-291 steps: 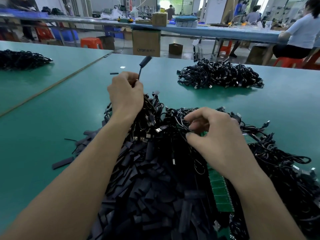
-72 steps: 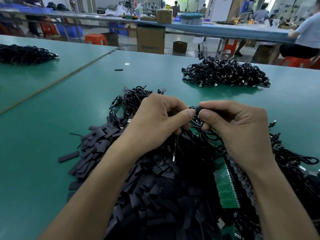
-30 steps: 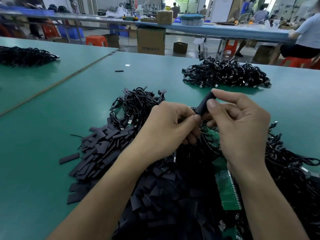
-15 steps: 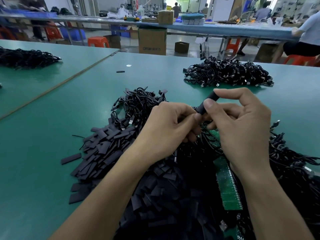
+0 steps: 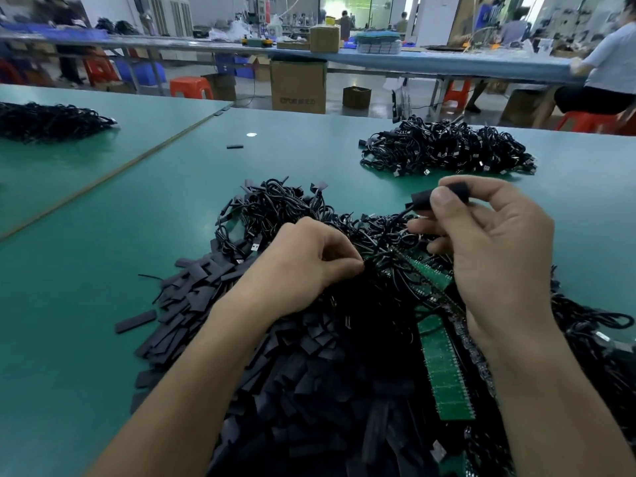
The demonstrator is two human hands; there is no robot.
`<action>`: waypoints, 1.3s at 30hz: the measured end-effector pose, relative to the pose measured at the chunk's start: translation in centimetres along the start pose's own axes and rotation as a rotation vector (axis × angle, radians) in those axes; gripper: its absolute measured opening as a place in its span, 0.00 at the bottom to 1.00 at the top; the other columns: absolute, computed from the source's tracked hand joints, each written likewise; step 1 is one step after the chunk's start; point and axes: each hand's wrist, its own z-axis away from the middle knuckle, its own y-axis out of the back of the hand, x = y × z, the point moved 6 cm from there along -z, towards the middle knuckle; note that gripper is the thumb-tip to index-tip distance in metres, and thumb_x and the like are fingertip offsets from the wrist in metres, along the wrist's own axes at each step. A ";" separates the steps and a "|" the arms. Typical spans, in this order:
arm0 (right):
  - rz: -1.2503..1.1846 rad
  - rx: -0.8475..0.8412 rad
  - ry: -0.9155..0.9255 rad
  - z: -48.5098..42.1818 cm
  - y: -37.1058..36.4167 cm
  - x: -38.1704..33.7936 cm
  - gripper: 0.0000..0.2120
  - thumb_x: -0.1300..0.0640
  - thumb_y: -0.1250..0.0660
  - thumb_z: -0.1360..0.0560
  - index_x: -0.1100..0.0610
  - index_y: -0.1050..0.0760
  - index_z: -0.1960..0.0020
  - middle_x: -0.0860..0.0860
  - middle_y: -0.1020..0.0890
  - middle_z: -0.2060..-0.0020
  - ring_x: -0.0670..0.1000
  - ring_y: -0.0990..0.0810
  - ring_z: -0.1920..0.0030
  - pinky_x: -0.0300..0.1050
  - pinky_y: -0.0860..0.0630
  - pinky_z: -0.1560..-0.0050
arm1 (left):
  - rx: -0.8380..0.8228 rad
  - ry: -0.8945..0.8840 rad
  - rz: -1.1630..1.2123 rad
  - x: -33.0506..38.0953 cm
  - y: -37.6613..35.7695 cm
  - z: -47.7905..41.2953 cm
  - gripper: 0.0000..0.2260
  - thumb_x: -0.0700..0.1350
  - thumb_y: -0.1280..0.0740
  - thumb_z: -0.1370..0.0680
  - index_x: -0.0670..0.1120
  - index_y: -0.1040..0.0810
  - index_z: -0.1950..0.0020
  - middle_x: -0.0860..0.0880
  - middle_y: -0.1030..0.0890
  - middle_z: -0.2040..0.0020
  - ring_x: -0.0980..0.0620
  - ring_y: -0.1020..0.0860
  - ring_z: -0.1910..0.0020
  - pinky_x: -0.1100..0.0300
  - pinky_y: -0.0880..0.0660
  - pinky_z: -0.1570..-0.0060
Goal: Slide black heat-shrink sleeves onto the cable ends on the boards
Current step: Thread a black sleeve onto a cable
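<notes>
Since a moment before, the left hand (image 5: 309, 266) had dropped from the right hand (image 5: 492, 256) into the near heap of black cables (image 5: 275, 208), grip curled; on what, I could not tell. The right grip pinched one black heat-shrink sleeve (image 5: 423, 200) above two green circuit boards (image 5: 444, 373).

Two hands: left hand (image 5: 309, 266), right hand (image 5: 495, 256) pinching one sleeve (image 5: 422, 200). One sleeve heap (image 5: 309, 390), uncountable. Three cable piles: near pile (image 5: 275, 211) touching that heap, left pile (image 5: 51, 120) and right pile (image 5: 447, 148) beyond it, one stray sleeve (image 5: 235, 146) too.
</notes>
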 end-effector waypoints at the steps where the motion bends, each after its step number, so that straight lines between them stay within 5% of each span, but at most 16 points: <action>1: 0.017 0.003 0.002 0.0 0.0 0.0 0.05 0.62 0.32 0.21 0.53 0.23 0.50 0.46 0.13 0.61 0.48 0.14 0.64 0.35 0.23 0.68 | 0.014 -0.021 -0.013 0.1 -0.1 -0.1 0.03 0.50 0.25 0.25 0.56 0.16 0.58 0.60 0.16 0.63 0.65 0.19 0.64 0.72 0.26 0.62; 4: 0.023 0.038 -0.002 0.1 0.1 0.1 0.04 0.62 0.31 0.21 0.54 0.23 0.51 0.47 0.13 0.61 0.48 0.14 0.64 0.34 0.24 0.68 | -0.080 -0.055 0.021 0.3 -1.2 0.1 0.07 0.52 0.23 0.27 0.56 0.17 0.51 0.61 0.17 0.61 0.64 0.21 0.63 0.73 0.30 0.64; 7: 0.023 0.083 -0.007 0.1 0.4 0.2 0.04 0.62 0.32 0.21 0.54 0.23 0.51 0.46 0.13 0.61 0.48 0.14 0.63 0.35 0.24 0.68 | -0.085 -0.066 0.032 0.1 -1.5 0.1 0.04 0.50 0.23 0.27 0.53 0.16 0.55 0.61 0.18 0.66 0.65 0.23 0.69 0.71 0.30 0.68; 10: 0.145 0.071 0.003 0.1 0.5 0.1 0.06 0.57 0.32 0.20 0.48 0.21 0.45 0.43 0.13 0.60 0.44 0.14 0.60 0.35 0.21 0.64 | 0.152 -0.052 -0.008 -0.4 -0.1 -0.4 0.04 0.52 0.25 0.25 0.53 0.15 0.55 0.58 0.17 0.66 0.62 0.22 0.69 0.64 0.25 0.66; 12: 0.263 0.004 -0.036 0.2 0.1 0.5 0.13 0.52 0.30 0.22 0.50 0.21 0.38 0.43 0.13 0.58 0.39 0.15 0.58 0.35 0.20 0.57 | 0.391 -0.038 0.052 -0.7 1.5 -0.6 0.04 0.52 0.27 0.24 0.53 0.15 0.54 0.63 0.19 0.68 0.65 0.25 0.71 0.72 0.31 0.69; 15: 0.454 -0.175 -0.090 0.5 -0.6 1.2 0.15 0.46 0.26 0.28 0.49 0.17 0.44 0.41 0.14 0.59 0.35 0.18 0.58 0.32 0.21 0.50 | 0.657 0.024 0.055 -1.6 4.0 -1.5 0.07 0.52 0.30 0.21 0.51 0.15 0.49 0.63 0.21 0.71 0.66 0.25 0.72 0.74 0.32 0.71; 20: 0.853 -0.486 -0.134 1.5 -1.7 2.2 0.19 0.50 0.25 0.32 0.41 0.25 0.44 0.40 0.26 0.53 0.41 0.26 0.52 0.28 0.35 0.59 | 0.718 0.229 0.001 -5.2 6.2 -4.4 0.20 0.57 0.31 0.22 0.48 0.21 0.34 0.51 0.17 0.53 0.48 0.19 0.51 0.51 0.23 0.48; 26: 0.813 -0.418 -0.115 1.3 -1.4 1.9 0.12 0.61 0.30 0.30 0.45 0.24 0.55 0.44 0.22 0.61 0.43 0.24 0.59 0.43 0.25 0.57 | 0.848 0.257 -0.078 -5.7 5.8 -5.1 0.18 0.58 0.28 0.24 0.49 0.29 0.44 0.53 0.26 0.51 0.52 0.27 0.56 0.54 0.33 0.56; 31: 0.805 -0.393 -0.088 1.4 -1.3 1.4 0.08 0.56 0.24 0.29 0.45 0.21 0.59 0.43 0.18 0.63 0.47 0.20 0.56 0.52 0.21 0.49 | 0.652 0.227 -0.107 -4.1 4.5 -5.8 0.17 0.59 0.38 0.18 0.48 0.18 0.44 0.52 0.20 0.57 0.48 0.22 0.55 0.55 0.30 0.56; 35: 0.781 -0.381 -0.081 1.2 -0.9 1.2 0.08 0.50 0.24 0.27 0.40 0.22 0.58 0.43 0.18 0.59 0.47 0.20 0.54 0.52 0.22 0.45 | 0.681 0.015 -0.252 -0.8 3.3 -3.6 0.10 0.54 0.34 0.20 0.51 0.17 0.49 0.53 0.17 0.52 0.49 0.23 0.51 0.52 0.27 0.48; 37: 0.749 -0.364 -0.064 0.9 -0.7 1.1 0.08 0.51 0.24 0.27 0.40 0.21 0.58 0.42 0.17 0.58 0.44 0.20 0.55 0.49 0.23 0.45 | 0.630 -0.136 -0.006 0.5 2.3 -2.4 0.09 0.52 0.32 0.21 0.48 0.16 0.55 0.55 0.18 0.59 0.54 0.23 0.58 0.55 0.26 0.54; 39: 0.708 -0.355 -0.052 0.6 -0.6 1.2 0.05 0.52 0.24 0.27 0.43 0.18 0.55 0.42 0.16 0.60 0.40 0.20 0.57 0.43 0.23 0.48 | 0.391 -0.201 0.370 1.4 0.8 -1.7 0.09 0.51 0.31 0.22 0.47 0.16 0.56 0.53 0.17 0.63 0.59 0.22 0.63 0.61 0.26 0.60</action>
